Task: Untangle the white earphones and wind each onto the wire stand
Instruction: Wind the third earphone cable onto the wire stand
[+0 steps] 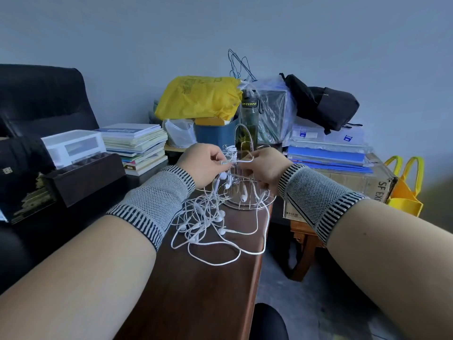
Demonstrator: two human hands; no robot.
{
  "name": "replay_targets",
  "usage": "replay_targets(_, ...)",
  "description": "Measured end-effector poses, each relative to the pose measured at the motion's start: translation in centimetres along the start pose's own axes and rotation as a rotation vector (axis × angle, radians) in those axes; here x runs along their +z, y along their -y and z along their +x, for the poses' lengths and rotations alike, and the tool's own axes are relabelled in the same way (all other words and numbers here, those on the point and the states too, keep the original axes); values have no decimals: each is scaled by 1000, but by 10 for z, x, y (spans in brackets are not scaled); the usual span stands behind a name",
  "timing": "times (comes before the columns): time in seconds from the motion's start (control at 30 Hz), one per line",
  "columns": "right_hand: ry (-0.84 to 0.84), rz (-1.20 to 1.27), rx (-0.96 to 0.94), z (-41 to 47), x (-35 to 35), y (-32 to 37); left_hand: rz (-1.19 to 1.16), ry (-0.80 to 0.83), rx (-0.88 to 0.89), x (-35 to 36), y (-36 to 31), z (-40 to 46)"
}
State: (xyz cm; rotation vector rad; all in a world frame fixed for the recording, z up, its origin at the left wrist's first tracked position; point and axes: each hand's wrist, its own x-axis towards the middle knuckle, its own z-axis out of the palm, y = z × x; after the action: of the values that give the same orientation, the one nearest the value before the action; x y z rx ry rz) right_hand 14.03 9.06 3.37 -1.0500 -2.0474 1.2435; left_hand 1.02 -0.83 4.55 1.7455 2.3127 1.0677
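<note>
Several earphones lie knotted on the table, at 6 o'clock from the stand. Left hand and right hand each pinch one cord beside the stand. Light, limp, snag-prone: best held near a plug or bud.

Single head-worn wide-angle view, looking forward and down along dark wooden table. Close over both forearms; left hand and right hand meet near frame centre. Table's right edge runs diagonally. Wall fills upper frame. Edges bent by lens.
</note>
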Motion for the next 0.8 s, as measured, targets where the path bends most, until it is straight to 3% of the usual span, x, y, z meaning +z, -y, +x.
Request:
replay_targets(0.17,150,28,-24,-6,16,-2,178,39,-5,-6,-2,0)
replay_targets(0.3,-4,-126,-79,-6,17,5,258,67,-104,-18,-2,2)
replay_targets(0.37,-90,21,-27,-4,11,10,148,87,-156,-22,-1,1)
replay_targets(0.5,-42,584,132,-2,6,26,9,121,-126,-14,1,-6)
replay_targets(0.8,3,751,34,-3,1,53,-330,354,-113,15,-8,-16)
